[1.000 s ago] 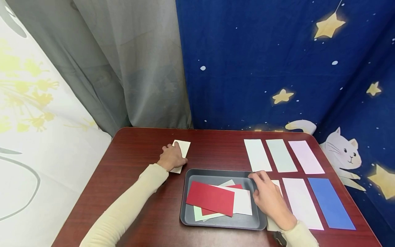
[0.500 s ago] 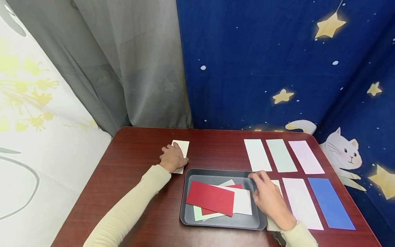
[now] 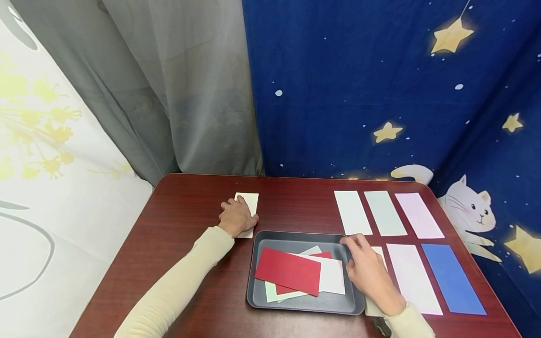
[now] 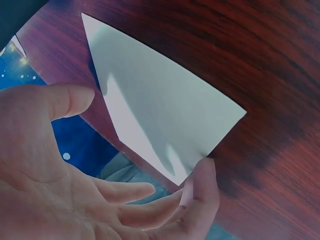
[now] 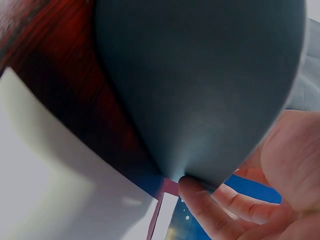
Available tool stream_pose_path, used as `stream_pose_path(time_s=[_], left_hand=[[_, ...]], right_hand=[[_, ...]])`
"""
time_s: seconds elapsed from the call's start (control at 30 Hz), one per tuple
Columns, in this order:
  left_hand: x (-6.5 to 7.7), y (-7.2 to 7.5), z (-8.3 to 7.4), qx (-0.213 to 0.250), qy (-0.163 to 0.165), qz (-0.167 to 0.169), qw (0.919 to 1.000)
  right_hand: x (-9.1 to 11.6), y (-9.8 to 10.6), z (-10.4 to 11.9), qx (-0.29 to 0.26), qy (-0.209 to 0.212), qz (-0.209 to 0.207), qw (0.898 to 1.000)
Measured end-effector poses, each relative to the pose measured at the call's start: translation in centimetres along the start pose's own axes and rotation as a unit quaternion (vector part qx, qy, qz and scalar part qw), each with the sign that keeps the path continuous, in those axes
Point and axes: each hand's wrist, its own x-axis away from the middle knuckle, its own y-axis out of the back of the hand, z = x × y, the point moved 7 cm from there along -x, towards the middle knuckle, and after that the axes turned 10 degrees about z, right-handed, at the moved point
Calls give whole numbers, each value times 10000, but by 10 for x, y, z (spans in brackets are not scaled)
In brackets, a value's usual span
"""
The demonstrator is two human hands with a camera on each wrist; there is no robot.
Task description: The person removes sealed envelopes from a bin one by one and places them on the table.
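A cream paper card (image 3: 251, 202) lies on the table left of the tray, and my left hand (image 3: 236, 217) rests over it with fingers spread. In the left wrist view, one fingertip touches a corner of the card (image 4: 165, 95), while the thumb stays beside its long edge. My right hand (image 3: 367, 270) holds the dark grey tray (image 3: 296, 238) by its far right corner. A fingertip presses the outer wall of the tray (image 5: 200, 90) in the right wrist view. Inside the tray, a red card (image 3: 287, 271) overlaps a white card (image 3: 332, 277) and other red and pale green cards.
Right of the tray, cards lie in two rows: white (image 3: 353, 212), pale green (image 3: 385, 212) and pink (image 3: 420, 215) behind, a pale pink card (image 3: 414, 277) and a blue card (image 3: 454, 278) in front. My right forearm partly covers another cream card (image 3: 373, 308).
The left hand has shifted slightly right, and the cream card has turned a little, now standing straighter to the table. The right hand and the tray have stayed in place.
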Motion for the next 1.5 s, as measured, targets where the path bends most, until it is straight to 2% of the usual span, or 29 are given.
stream_pose_path(time_s=[0.2,0.3,0.4,0.5,0.6,0.73,0.9,1.17,1.3,1.5], left_hand=[[4,7,-2,-128,-278,-124,9995],[6,12,-6,-179,-600,-297,9976],[12,18,-13,-237,-1062,-579,9924],[25,24,-24,-358,-1552,-918,9829],[41,29,-37,-554,-1998,-1309,9695],[64,31,-52,-791,-2408,-1677,9527],[90,28,-69,-930,-2804,-1880,9367],[130,18,-90,-1036,-3461,-2030,9101],[149,7,-100,-1133,-3702,-1837,9035],[168,-17,-108,-1523,-3806,-1452,9005]], right_hand=[[0,-1,0,6,-11,16,10000],[0,-1,0,-3,-14,26,10000],[-1,-1,0,-2,-5,30,10000],[-1,0,0,12,27,-14,10000],[-1,1,0,42,73,-65,9999],[-1,2,1,64,107,-92,9999],[-1,2,2,50,92,-61,9999],[-1,2,2,55,68,-59,9999],[-1,1,1,45,42,-35,10000],[-1,1,1,23,-20,24,10000]])
